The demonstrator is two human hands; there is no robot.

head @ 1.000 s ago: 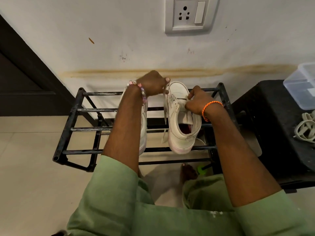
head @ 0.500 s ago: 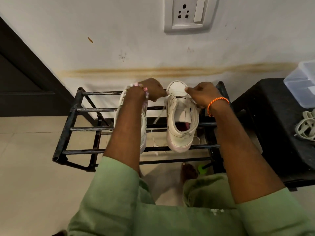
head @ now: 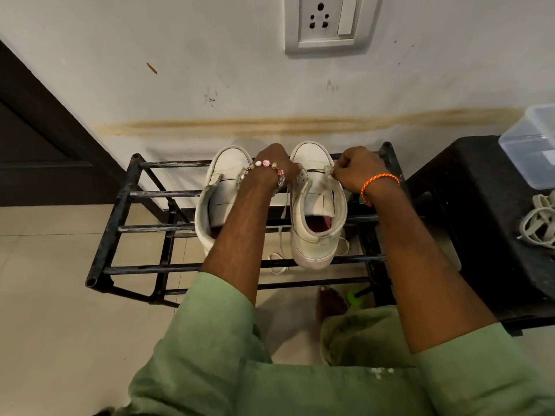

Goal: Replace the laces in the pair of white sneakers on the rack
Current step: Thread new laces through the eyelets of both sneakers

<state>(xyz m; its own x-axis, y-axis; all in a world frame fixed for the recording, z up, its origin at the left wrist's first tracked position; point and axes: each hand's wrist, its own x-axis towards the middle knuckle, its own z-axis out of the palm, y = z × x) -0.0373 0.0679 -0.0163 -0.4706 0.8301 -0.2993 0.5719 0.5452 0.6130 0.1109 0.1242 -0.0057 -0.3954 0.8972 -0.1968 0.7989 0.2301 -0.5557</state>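
Two white high-top sneakers stand toes to the wall on a black metal rack (head: 120, 205). The left sneaker (head: 222, 187) is partly behind my left forearm. My left hand (head: 274, 162) sits at the left eyelet row of the right sneaker (head: 315, 211), its fingers curled and hidden from view; a white lace (head: 283, 205) hangs down from there through the rack bars. My right hand (head: 356, 172) pinches the lace at the right eyelet row near the toe.
A black stool (head: 468, 223) stands right of the rack, carrying a clear plastic box (head: 531, 145) and a bundle of white laces (head: 540, 220). A wall with a socket plate (head: 327, 22) is right behind the rack. Tiled floor lies left; my bare foot (head: 330, 301) is below the rack.
Both hands moved forward along the right sneaker toward its toe. The left hand dropped from above the shoe to its left eyelet row; the right hand shifted to the right eyelets.
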